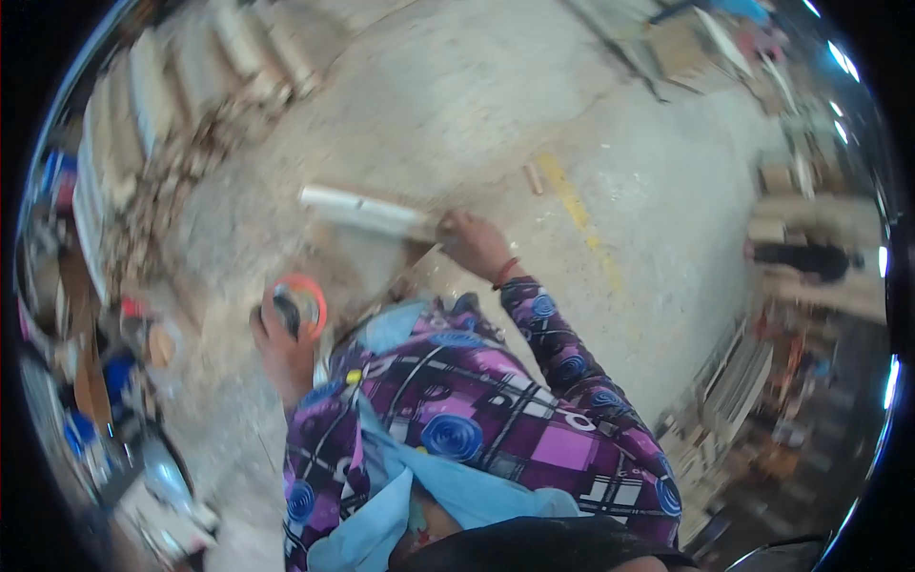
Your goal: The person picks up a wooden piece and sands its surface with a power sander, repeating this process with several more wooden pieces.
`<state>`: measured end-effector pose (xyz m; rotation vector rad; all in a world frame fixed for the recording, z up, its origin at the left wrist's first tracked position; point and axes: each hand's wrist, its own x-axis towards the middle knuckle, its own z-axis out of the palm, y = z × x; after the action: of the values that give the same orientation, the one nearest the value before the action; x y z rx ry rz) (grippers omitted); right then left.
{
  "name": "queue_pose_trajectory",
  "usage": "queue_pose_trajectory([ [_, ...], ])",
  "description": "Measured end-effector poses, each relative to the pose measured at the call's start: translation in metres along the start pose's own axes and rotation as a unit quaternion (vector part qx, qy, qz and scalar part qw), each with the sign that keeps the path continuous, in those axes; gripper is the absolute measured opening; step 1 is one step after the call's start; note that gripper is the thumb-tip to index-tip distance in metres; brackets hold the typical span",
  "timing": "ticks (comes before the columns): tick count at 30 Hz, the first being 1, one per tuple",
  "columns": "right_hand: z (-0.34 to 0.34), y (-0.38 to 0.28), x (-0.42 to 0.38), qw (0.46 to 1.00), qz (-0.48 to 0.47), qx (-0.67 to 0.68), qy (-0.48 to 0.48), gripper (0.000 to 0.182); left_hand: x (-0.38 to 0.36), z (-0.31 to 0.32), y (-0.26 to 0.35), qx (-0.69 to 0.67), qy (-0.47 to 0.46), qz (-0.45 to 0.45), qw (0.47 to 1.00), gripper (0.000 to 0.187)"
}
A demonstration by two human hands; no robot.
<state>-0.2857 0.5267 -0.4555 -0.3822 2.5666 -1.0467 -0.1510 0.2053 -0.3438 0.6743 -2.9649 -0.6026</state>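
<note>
My left hand point(284, 351) is closed on a round, orange-rimmed thing point(318, 303) with a dark and grey middle. It looks like a roll of tape, but blur hides its exact kind. Farther forward and to the right, my right hand point(474, 248) grips the near end of a long, pale wooden strip point(357, 206). The strip points away to the left, above the floor, and its lower side is smeared by motion. Beneath it, between my hands, is a brownish flat area whose kind I cannot make out.
Stacked long wooden pieces point(152, 86) lie at the upper left. A yellow line point(577, 212) marks the concrete floor point(658, 238), near a small wood offcut point(534, 178). Another person point(805, 259) is at the far right, beside piled boards point(739, 377). Mixed items clutter the left edge.
</note>
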Motion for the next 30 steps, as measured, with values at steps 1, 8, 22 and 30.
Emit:
queue_pose_trajectory([
  [1, 0.007, 0.005, 0.002, 0.999, -0.031, -0.005, 0.027, 0.033, 0.002, 0.004, -0.003, -0.008, 0.003, 0.002, 1.0, 0.076],
  [8, -0.008, -0.019, 0.005, 0.998, 0.062, -0.02, -0.003, 0.033, 0.018, -0.001, -0.016, 0.017, -0.042, -0.015, 0.999, 0.077],
  [22, -0.064, 0.002, 0.026, 0.994, 0.015, -0.009, -0.112, 0.049, 0.04, 0.005, -0.019, -0.07, 0.037, 0.051, 0.996, 0.077],
  [30, -0.137, 0.021, 0.087, 0.978, -0.125, -0.114, -0.12, 0.047, 0.071, 0.004, 0.071, -0.206, 0.141, -0.035, 0.968, 0.071],
])
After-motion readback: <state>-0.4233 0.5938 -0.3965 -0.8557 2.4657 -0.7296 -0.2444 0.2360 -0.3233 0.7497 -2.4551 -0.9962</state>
